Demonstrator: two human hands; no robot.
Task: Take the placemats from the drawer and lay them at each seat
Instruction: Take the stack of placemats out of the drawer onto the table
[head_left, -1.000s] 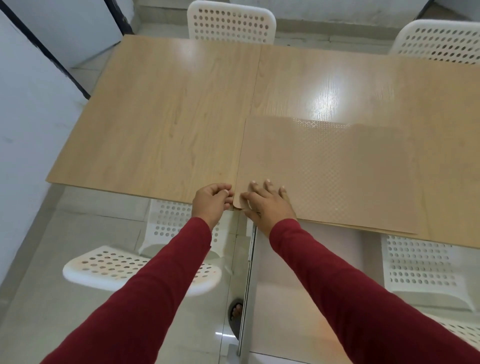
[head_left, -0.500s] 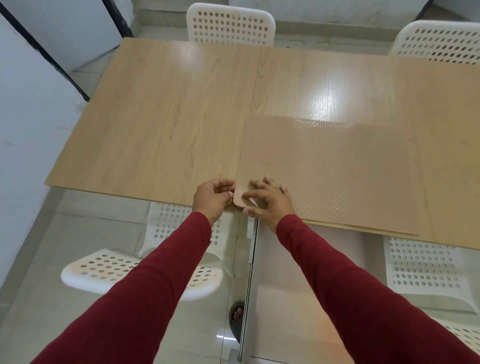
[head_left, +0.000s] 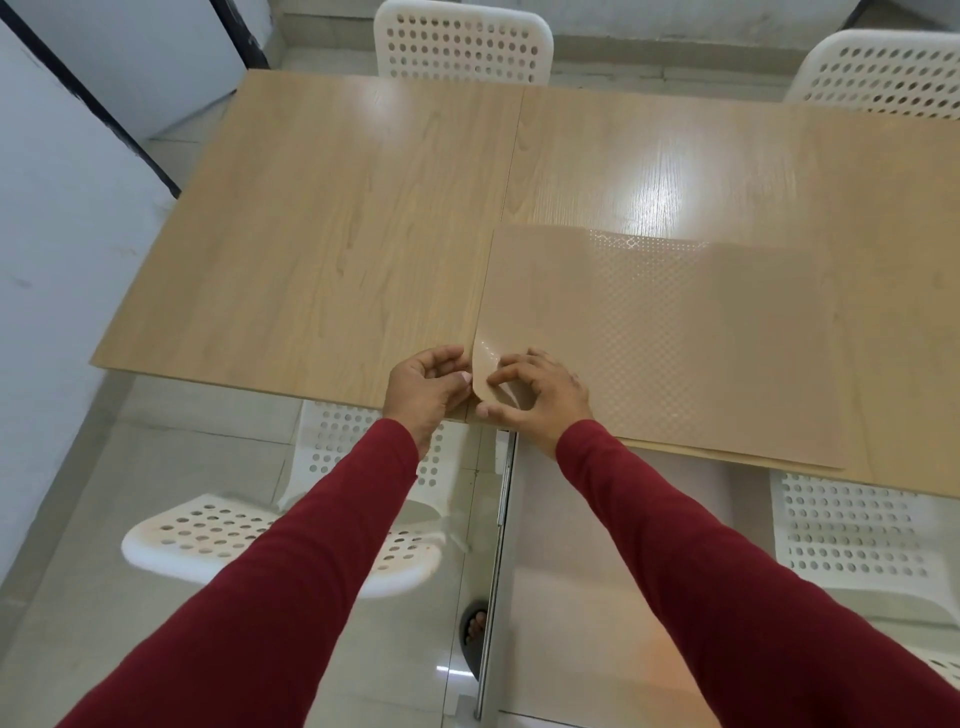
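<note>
Since then, right hand curls placemat corner up; long axis crosswise.

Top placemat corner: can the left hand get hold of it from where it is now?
Probably yes. The right hand has the top placemat curled up at its near left corner, and the left hand sits right beside that raised corner with nothing between them.

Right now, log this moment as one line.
stage: separating top placemat | left hand: at corner | right hand: pinching lifted corner | stack on table
</note>
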